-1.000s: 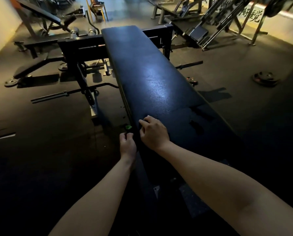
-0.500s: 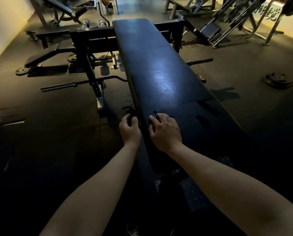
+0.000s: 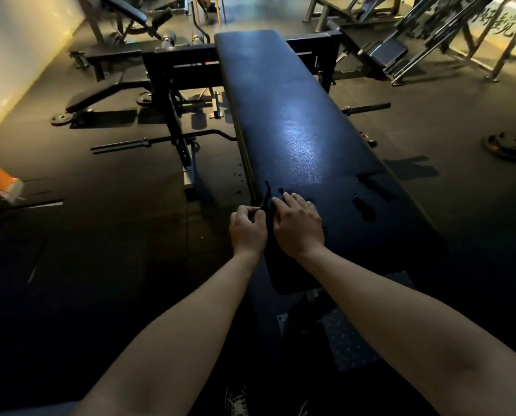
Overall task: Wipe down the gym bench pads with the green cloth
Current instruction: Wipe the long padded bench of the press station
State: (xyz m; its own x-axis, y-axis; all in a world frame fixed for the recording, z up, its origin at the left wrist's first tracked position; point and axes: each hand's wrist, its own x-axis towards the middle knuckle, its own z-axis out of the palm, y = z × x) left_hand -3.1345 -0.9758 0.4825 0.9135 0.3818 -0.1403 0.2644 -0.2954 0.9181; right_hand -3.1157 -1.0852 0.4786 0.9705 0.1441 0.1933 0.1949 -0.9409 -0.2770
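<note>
Two hands close together at the near left edge of the long dark bench pad [image 3: 295,121]. Left hand [image 3: 247,228] curled just off the pad's edge, fingers pinching a thin strip of cloth [image 3: 267,195], dark in this dim light, standing up between both hands. Right hand [image 3: 298,223] palm down on the pad, fingers loosely bent, index tip against the cloth; any grip on it impossible to tell. Barbell [image 3: 160,141] on the floor to the left, weight plate [image 3: 509,145] well off to the right.
</note>
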